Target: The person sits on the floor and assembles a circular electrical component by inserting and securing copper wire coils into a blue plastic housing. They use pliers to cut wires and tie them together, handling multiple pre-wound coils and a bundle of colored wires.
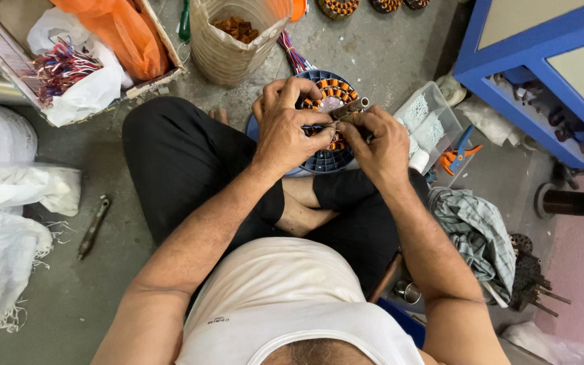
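**Stator winding worked over a blue tray, centre frame**

Stator winding (330, 101), a ring of orange-copper coils with a pale centre, sits on a round blue slotted tray (324, 161) on the concrete floor (76, 297), just above the middle of the frame and largely hidden by both hands. The left hand (284, 125) curls over it, fingers pressed together on the coil's edge. The right hand (373, 145) pinches a small metal tool (350, 107) against the same spot.

At the top centre, a woven sack (228, 47) holds brown pieces. A cardboard box (8, 47) in the upper left holds an orange bag (119, 34) and a white bag of red, white and blue wires (59, 67). Right of the tray, a clear plastic tub (434, 122) holds white bits; orange-and-blue cutters (457, 155) lie beside it.
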